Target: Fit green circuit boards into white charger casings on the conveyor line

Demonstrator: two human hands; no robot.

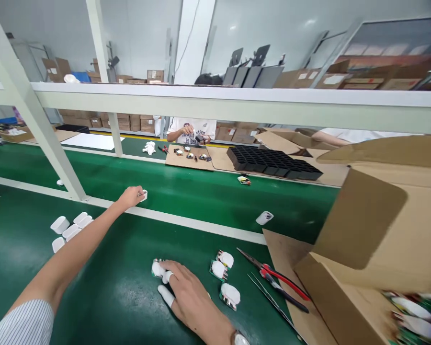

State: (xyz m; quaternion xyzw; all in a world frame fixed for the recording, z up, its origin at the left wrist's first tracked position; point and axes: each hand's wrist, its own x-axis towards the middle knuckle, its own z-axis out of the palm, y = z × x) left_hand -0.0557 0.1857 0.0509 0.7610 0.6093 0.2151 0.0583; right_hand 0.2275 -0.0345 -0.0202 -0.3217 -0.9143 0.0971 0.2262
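Observation:
My left hand (131, 196) is stretched out to the edge of the green conveyor belt (201, 196), its fingers closed around a small white plastic casing (144, 194). Closer in, my right hand (187, 292) lies flat on the green bench with white finger cots on two fingertips, touching a small white-capped circuit part (157, 269). Three similar white-capped parts (224, 278) lie just right of that hand. A group of white casings (70, 229) sits on the bench to the left of my left arm.
Red-handled pliers (278, 280) and tweezers lie by an open cardboard box (373, 249) at right. Another white casing (264, 217) and a small part (243, 180) ride the belt. Across it, a person (192, 132) handles parts beside a black tray (273, 163). A white frame post (39, 124) slants at left.

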